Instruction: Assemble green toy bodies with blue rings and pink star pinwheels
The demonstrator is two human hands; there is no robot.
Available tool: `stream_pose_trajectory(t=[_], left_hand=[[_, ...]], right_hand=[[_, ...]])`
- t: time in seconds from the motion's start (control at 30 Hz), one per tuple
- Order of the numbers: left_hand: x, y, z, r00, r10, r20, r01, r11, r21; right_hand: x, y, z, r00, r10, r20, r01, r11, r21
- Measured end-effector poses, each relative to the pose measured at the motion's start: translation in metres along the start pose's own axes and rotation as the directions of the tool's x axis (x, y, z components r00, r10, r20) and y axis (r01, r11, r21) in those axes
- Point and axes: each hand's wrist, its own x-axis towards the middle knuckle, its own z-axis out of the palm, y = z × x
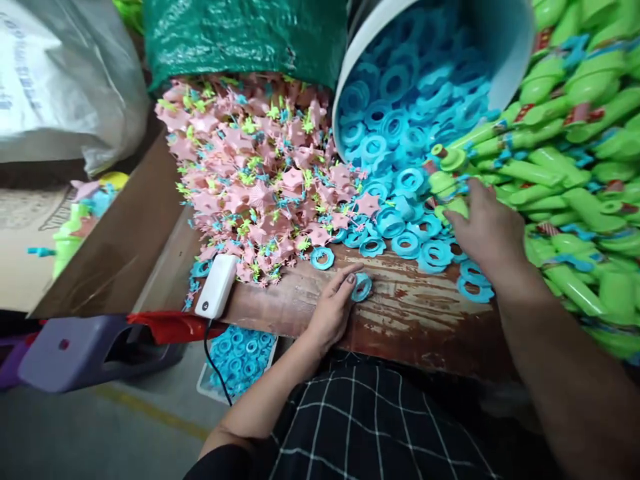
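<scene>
My left hand is closed at the table's front edge, pinching a blue plastic ring between thumb and fingers. Farther right, my right hand reaches to the near side of the green heap, its thumb and fingers closed around a green plastic toy part with a reddish tip. Motion blurs this hand slightly. Loose blue rings with wavy rims lie between the hands. Beyond them, more rings spill from a white bucket tipped on its side.
Pink star-shaped pieces pour from a green sack. Green toy parts pile up on the right. A white power bank with a black cable lies at the table edge. Below stand a tub of blue pieces and a purple stool.
</scene>
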Motion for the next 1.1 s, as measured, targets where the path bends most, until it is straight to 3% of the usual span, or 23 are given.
stream_pose_trajectory(t=[0.07, 0.1, 0.2, 0.27, 0.37, 0.43, 0.5, 0.57, 0.63, 0.67, 0.73, 0.8, 0.83, 0.87, 0.93, 1.0, 1.07, 1.1], left_hand=[[0.002, -0.001, -0.004, 0.997, -0.081, 0.005, 0.080, 0.968, -0.239], [0.004, 0.001, -0.006, 0.995, -0.099, 0.011, 0.098, 0.943, -0.318], [0.012, 0.012, -0.005, 0.991, -0.133, -0.009, 0.113, 0.871, -0.479], [0.015, 0.019, 0.002, 0.990, -0.138, -0.026, 0.104, 0.845, -0.525], [0.011, 0.021, 0.016, 0.997, -0.072, -0.028, 0.051, 0.886, -0.461], [0.002, 0.018, 0.023, 1.000, -0.022, 0.021, 0.028, 0.926, -0.376], [-0.007, 0.015, 0.025, 0.995, 0.001, 0.098, 0.029, 0.952, -0.305], [-0.013, 0.015, 0.024, 0.986, -0.001, 0.169, 0.041, 0.971, -0.236], [-0.010, 0.019, 0.019, 0.975, 0.006, 0.221, 0.019, 0.994, -0.110], [-0.004, 0.023, 0.015, 0.976, 0.034, 0.214, -0.033, 0.999, -0.007], [0.015, 0.032, 0.004, 0.972, 0.215, 0.093, -0.234, 0.919, 0.317], [0.039, 0.042, -0.012, 0.869, 0.496, 0.001, -0.347, 0.607, 0.714], [0.051, 0.046, -0.021, 0.808, 0.589, 0.027, -0.326, 0.408, 0.853], [0.062, 0.050, -0.029, 0.776, 0.625, 0.089, -0.287, 0.225, 0.931], [0.078, 0.055, -0.044, 0.783, 0.585, 0.213, -0.241, -0.031, 0.970], [0.084, 0.057, -0.053, 0.787, 0.552, 0.276, -0.228, -0.156, 0.961], [0.084, 0.059, -0.055, 0.773, 0.565, 0.290, -0.216, -0.196, 0.956], [0.083, 0.061, -0.055, 0.763, 0.577, 0.292, -0.223, -0.189, 0.956]], right_hand=[[-0.027, -0.011, -0.007, 0.999, 0.033, -0.040, -0.026, 0.986, 0.167], [-0.044, -0.017, -0.009, 0.999, -0.010, -0.045, 0.021, 0.968, 0.251], [-0.101, -0.040, -0.007, 0.959, -0.278, 0.051, 0.232, 0.878, 0.418], [-0.133, -0.056, 0.004, 0.921, -0.368, 0.125, 0.280, 0.851, 0.444], [-0.165, -0.075, 0.019, 0.948, -0.282, 0.147, 0.174, 0.847, 0.503], [-0.175, -0.083, 0.023, 0.967, -0.151, 0.206, -0.015, 0.773, 0.635], [-0.179, -0.090, 0.021, 0.918, -0.027, 0.396, -0.321, 0.537, 0.780], [-0.180, -0.095, 0.019, 0.766, -0.042, 0.641, -0.631, 0.142, 0.763], [-0.178, -0.099, 0.021, 0.612, -0.201, 0.765, -0.790, -0.185, 0.584], [-0.177, -0.101, 0.023, 0.575, -0.261, 0.776, -0.815, -0.273, 0.512], [-0.176, -0.103, 0.029, 0.572, -0.264, 0.777, -0.809, -0.336, 0.482], [-0.175, -0.103, 0.035, 0.606, -0.156, 0.780, -0.778, -0.325, 0.538], [-0.175, -0.102, 0.037, 0.614, -0.102, 0.783, -0.769, -0.298, 0.565], [-0.174, -0.101, 0.037, 0.617, -0.065, 0.784, -0.771, -0.252, 0.585], [-0.171, -0.099, 0.031, 0.638, -0.042, 0.769, -0.770, -0.064, 0.635], [-0.164, -0.101, 0.013, 0.741, -0.080, 0.666, -0.631, 0.255, 0.733], [-0.155, -0.108, -0.017, 0.856, -0.232, 0.462, -0.273, 0.556, 0.785], [-0.152, -0.114, -0.034, 0.875, -0.343, 0.342, -0.051, 0.637, 0.769]])
